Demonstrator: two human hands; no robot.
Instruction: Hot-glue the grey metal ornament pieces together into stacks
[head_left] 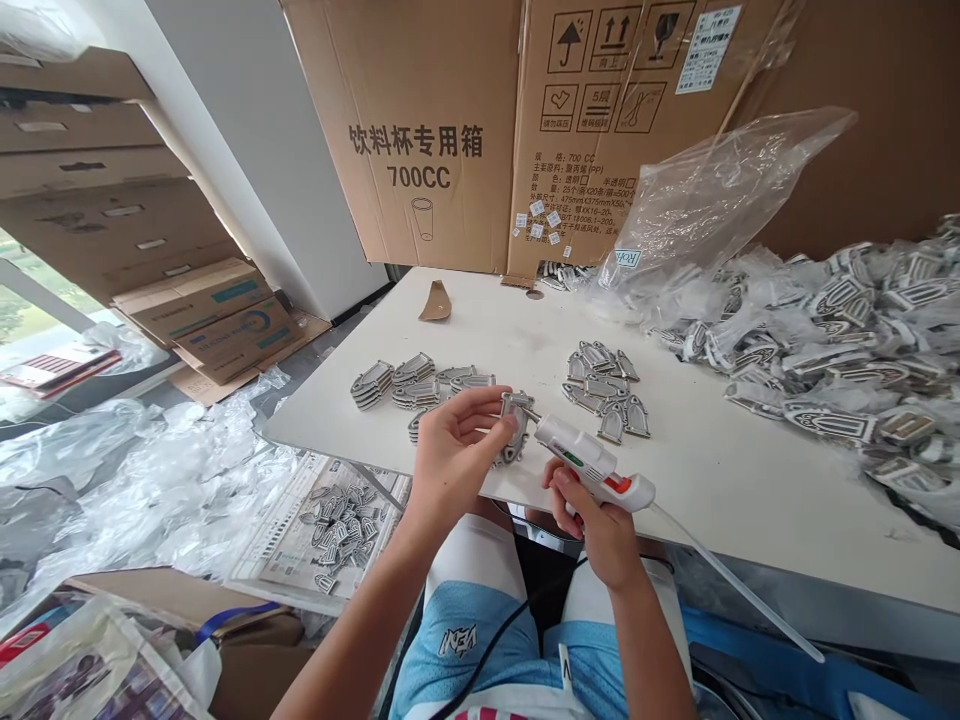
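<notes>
Between its thumb and fingers, my left hand (pixel 466 450) holds a small grey metal piece (pixel 517 412) above the front edge of the white table (pixel 525 325). My right hand (pixel 596 515) is wrapped round a white glue gun (pixel 581 450), whose nozzle points left at the metal piece and is close to it. A long translucent glue stick (pixel 739 585) sticks out of the gun's back. Stacked metal pieces (pixel 373 383) lie left of my left hand, partly hidden by it. A loose group of metal pieces (pixel 600 375) lies beyond the gun.
Many plastic-wrapped pieces (pixel 840 350) are heaped at the right, beside a clear bag (pixel 675 210). Large cardboard boxes (pixel 420 90) stand behind the table. A brown scrap (pixel 436 302) lies near the back. More pieces (pixel 341 530) rest on a lower surface at the left.
</notes>
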